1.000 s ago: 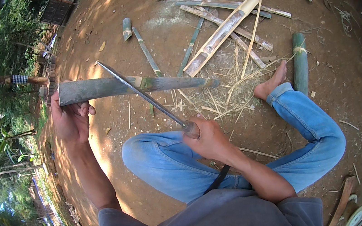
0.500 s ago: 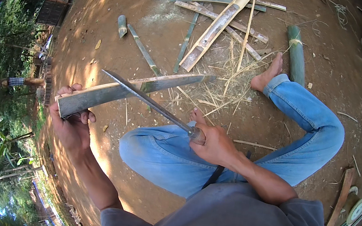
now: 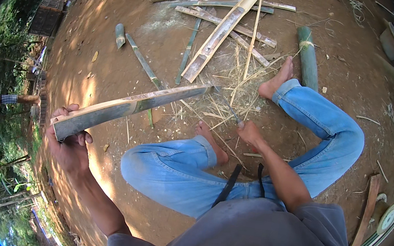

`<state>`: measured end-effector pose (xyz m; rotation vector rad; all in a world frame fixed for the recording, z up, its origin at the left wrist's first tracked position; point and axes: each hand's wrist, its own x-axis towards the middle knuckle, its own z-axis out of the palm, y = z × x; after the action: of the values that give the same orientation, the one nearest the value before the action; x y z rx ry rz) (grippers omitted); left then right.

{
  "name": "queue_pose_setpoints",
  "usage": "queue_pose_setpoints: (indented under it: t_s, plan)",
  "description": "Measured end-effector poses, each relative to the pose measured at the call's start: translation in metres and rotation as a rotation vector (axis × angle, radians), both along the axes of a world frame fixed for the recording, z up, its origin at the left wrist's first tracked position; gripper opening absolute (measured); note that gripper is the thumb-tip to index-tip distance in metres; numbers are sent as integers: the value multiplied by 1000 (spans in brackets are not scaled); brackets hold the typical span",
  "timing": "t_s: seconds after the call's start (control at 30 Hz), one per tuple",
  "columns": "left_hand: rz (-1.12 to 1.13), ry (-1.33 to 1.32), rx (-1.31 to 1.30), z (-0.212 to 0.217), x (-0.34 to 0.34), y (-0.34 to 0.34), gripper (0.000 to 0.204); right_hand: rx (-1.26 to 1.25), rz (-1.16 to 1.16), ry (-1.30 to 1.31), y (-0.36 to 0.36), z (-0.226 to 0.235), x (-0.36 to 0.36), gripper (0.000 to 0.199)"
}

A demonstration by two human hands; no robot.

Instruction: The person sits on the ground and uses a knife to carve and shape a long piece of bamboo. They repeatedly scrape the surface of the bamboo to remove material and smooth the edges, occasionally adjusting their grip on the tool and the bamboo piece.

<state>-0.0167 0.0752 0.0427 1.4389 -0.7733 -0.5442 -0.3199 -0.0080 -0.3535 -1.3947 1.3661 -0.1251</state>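
The left hand (image 3: 70,152) grips a long grey-green split-bamboo length (image 3: 145,104) by one end, the right hand (image 3: 252,133) holding a slim metal knife (image 3: 231,110) near the other; apparent trimming next calls for steady support.

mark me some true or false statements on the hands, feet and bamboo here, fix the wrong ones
1. The left hand holds one end of a split bamboo piece. True.
2. The right hand is empty. False: it grips a knife.
3. Both feet are bare. True.
4. The thick green bamboo tube lies to the left of both feet. False: it lies to their right.
5. The jeans are blue. True.
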Motion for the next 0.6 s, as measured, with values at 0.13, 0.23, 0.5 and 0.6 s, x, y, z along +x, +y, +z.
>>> queue_pose_setpoints:
  t_s: [0.13, 0.23, 0.5, 0.6]
  plan:
    - [39, -15, 13, 3, 2, 1, 32, -22, 44, 29, 4, 19, 0, 41]
    - [18, 5, -12, -4, 11, 2, 44, 42, 41, 73, 4, 18, 2, 40]
    - [311, -408, -221, -54, -7, -41, 59, -31, 280, 150, 14, 20, -6, 59]
    - [205, -225, -442, -63, 2, -76, 49, -158, 304, 93, 6, 19, 9, 75]
